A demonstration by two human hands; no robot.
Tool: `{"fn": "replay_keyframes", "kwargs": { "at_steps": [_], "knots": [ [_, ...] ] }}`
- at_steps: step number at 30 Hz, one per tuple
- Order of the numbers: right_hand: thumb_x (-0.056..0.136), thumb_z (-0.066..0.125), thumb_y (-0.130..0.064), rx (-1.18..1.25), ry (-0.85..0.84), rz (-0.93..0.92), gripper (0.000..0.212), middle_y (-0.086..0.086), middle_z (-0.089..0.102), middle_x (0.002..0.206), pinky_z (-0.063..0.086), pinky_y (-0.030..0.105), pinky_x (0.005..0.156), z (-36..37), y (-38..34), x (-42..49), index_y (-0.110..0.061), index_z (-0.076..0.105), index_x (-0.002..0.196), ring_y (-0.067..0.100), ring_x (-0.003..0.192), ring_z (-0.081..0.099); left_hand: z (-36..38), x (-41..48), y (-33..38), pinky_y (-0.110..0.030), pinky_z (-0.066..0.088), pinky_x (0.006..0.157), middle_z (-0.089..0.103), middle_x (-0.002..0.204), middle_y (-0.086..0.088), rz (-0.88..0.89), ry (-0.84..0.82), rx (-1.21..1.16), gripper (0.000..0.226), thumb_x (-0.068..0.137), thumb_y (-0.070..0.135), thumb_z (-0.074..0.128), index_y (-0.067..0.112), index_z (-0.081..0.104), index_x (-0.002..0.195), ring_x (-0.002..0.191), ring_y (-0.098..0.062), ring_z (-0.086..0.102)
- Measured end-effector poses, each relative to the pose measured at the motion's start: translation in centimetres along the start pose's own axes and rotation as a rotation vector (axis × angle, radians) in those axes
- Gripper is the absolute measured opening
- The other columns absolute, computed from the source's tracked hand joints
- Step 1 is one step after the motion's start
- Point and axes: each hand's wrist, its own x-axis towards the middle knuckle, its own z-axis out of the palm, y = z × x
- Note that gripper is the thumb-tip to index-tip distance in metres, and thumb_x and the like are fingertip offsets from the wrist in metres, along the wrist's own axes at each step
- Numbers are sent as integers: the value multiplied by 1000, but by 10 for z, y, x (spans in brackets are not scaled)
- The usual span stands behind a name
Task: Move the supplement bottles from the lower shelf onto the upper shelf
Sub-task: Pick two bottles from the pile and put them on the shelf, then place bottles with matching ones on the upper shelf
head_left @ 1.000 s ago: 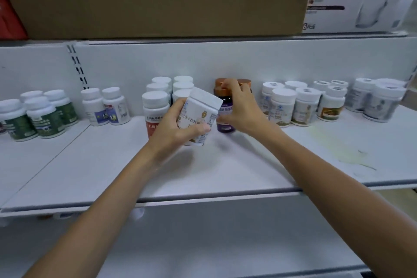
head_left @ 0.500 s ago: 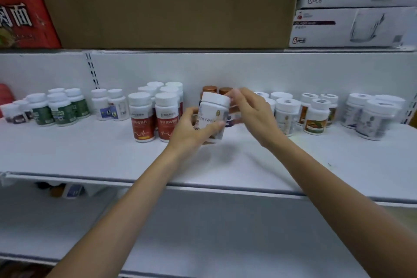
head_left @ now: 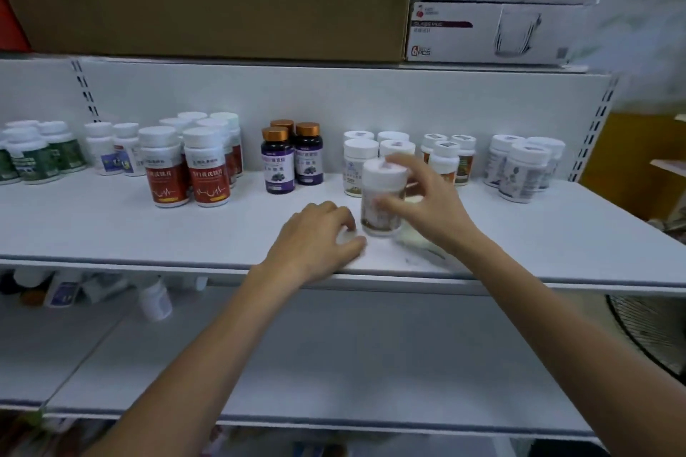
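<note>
Supplement bottle [head_left: 381,202] is being set upright on the upper shelf [head_left: 111,230], near the front edge, just ahead of the white-capped group [head_left: 359,156]. It is being grasped by the right hand [head_left: 427,204], fingers wrapped round its body from the right side; label and fingertips are being smeared by motion blur. Left hand [head_left: 319,234] is being rested knuckles-up on the shelf just left of the bottle, fingers curled. Something white is showing at its fingertips, so it cannot be told whether anything is being held there. Red-label bottles [head_left: 185,174] and purple-label bottles [head_left: 291,161] are being seen in tidy rows further back. Leftover bottles [head_left: 154,302] are being seen jumbled on the lower shelf [head_left: 334,364], far left, so the task is being judged as partly done.

Step in hand, as judged: placement of the held bottle. For this to be done well, the base is being wanted flat on the shelf before release. The bottle is then best being slid back into line with its matching group, label forward, with no neighbours being knocked. The grip is being advised loosened only once the bottle is standing steady.
</note>
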Motion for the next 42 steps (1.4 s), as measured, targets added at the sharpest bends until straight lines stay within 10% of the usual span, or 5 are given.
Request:
{"fn": "replay_keyframes", "kwargs": {
  "at_steps": [11,23,30,42],
  "knots": [
    [77,75,-20,-68,-79,-22,70,1,55,121,41,11,71,20,8,26,-25,36,135,11,96,52,1,1,-1,-33,41,89,60,114,2,-2,53,-80,25,87,38,52,24,64,105,107,-19,49],
    [80,71,-34,-195,72,50,92,8,35,146,35,42,109,29,10,13,-18,13,149,22,131,38,5,-27,-8,-29,45,82,51,104,7,38,279,-276,16,85,18,56,17,63,99,92,-14,56],
    [79,67,-9,-244,409,-234,61,15,50,123,46,35,90,69,-39,-33,-4,41,134,27,108,52,-17,-104,-56,-3,30,89,50,115,-6,124,298,-311,23,76,19,52,11,69,90,96,-8,51],
    [79,60,-10,-52,104,-287,46,10,54,110,44,23,69,241,-111,-124,-4,52,123,12,84,52,-54,-250,-180,-21,34,93,49,125,4,-229,235,-226,25,83,11,62,17,64,107,122,-14,45]
  ]
}}
